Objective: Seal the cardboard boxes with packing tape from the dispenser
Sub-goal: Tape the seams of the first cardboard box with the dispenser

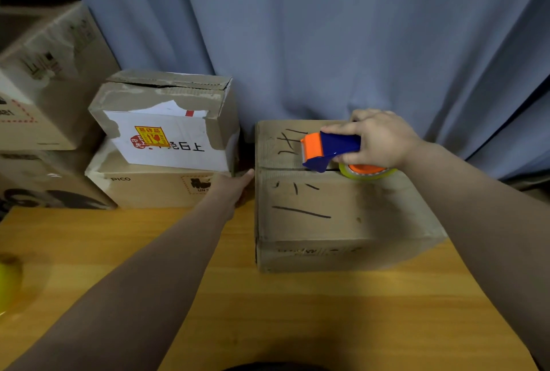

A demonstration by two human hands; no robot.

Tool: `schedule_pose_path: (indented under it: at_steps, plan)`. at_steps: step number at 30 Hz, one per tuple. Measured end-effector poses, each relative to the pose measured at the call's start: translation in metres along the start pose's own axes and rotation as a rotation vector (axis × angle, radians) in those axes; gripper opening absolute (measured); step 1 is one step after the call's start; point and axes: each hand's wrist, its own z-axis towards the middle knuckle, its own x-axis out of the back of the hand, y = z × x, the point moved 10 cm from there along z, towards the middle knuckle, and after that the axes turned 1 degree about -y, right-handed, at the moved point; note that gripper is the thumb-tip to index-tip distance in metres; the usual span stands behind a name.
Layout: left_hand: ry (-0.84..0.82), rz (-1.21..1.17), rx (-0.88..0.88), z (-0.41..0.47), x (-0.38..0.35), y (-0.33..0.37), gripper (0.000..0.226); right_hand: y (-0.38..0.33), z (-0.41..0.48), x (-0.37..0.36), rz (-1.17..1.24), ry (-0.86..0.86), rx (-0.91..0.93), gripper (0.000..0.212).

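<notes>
Spare boxes (166, 138) are stacked off to the left. The left hand (235, 189) is pressed flat against the left side of the cardboard box (327, 221), which is sat on the wooden table (268, 311). Up top, the tape dispenser (330, 147) is gripped by the right hand (381, 138) and set on the flap seam.

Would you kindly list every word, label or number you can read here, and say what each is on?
"PICO": low box, front face.
"UN", partly hidden by the left hand: dashed stamp on that box.
"易碎品", seemingly: yellow sticker on the white-labelled box.
Pen strokes on the big box under the tape dispenser: not legible as words.
Stacked boxes at left: print too blurred.
</notes>
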Motion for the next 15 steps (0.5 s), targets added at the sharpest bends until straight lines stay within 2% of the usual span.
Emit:
schedule_pose_path:
  at_steps: [1, 3, 5, 6, 7, 9, 11, 13, 15]
  plan:
    - [-0.036, -0.018, 0.054, 0.001, -0.003, -0.009, 0.039, 0.001, 0.001, -0.001, -0.002, 0.001, -0.001, 0.063]
    - [-0.035, 0.152, 0.080, 0.000, 0.001, -0.019, 0.058, 0.002, 0.001, -0.001, -0.004, 0.009, 0.000, 0.064]
    - [0.094, 0.335, -0.072, -0.001, 0.012, -0.001, 0.052, 0.004, 0.001, -0.002, 0.001, 0.009, 0.003, 0.065]
    - [0.127, 0.301, -0.167, -0.007, 0.012, 0.013, 0.046, 0.004, 0.001, -0.003, 0.005, 0.000, 0.007, 0.066]
    - [0.078, 0.202, -0.231, -0.012, 0.005, 0.024, 0.046, 0.005, 0.002, -0.004, 0.013, -0.011, 0.008, 0.067]
    - [-0.125, 0.058, -0.217, -0.023, -0.027, 0.030, 0.063, 0.005, 0.004, -0.003, 0.025, -0.048, -0.002, 0.071]
    - [-0.218, 0.105, -0.151, -0.035, -0.050, 0.022, 0.082, 0.004, 0.005, -0.003, 0.028, -0.124, -0.014, 0.076]
    - [-0.212, 0.189, -0.137, -0.037, -0.054, 0.018, 0.091, 0.005, 0.007, -0.002, 0.090, -0.218, -0.048, 0.066]
    - [-0.186, 0.377, -0.275, -0.046, -0.053, 0.036, 0.095, 0.007, 0.013, -0.002, 0.182, -0.289, -0.111, 0.058]
